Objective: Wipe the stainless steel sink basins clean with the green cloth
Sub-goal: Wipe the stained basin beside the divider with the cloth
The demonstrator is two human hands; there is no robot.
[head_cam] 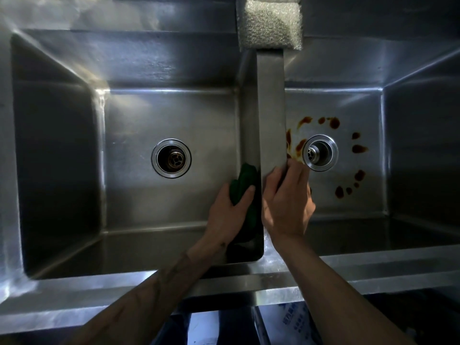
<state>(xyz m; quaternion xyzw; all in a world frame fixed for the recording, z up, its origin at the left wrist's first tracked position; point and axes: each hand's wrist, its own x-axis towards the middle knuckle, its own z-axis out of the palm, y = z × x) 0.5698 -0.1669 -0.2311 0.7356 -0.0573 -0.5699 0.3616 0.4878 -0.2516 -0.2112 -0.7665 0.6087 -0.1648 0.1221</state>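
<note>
Against the divider (271,108) wall of the left basin (139,125), I see the cloth (245,180), a bunched dark-green wad pressed to the steel toward the front corner. From my remote seat, the head camera shows the left hand (227,215) wrapped round it, fingers (250,190) curled over the wad and clamped on it. Just across the ridge, the right hand (286,202) braces on the divider's top. Its thumb lies on the near side and its fingers hook over into the right basin (348,103), gripping the edge.

I judge the step in hand to be wiping the left basin's inner wall. Its floor around the drain (171,158) shows no marks that I can make out. Brown stains (358,148) form a loose arc of blots around the right drain (319,151), well apart from the cloth and not yet wiped.

As I read it, the next move calls for finishing the stroke along this wall. The cloth then has to be carried over the divider and pressed flat on those blots. For that, the right hand must come off the ridge or take the cloth itself. A white foam pad (271,23) sits on the back ledge above the divider.
</note>
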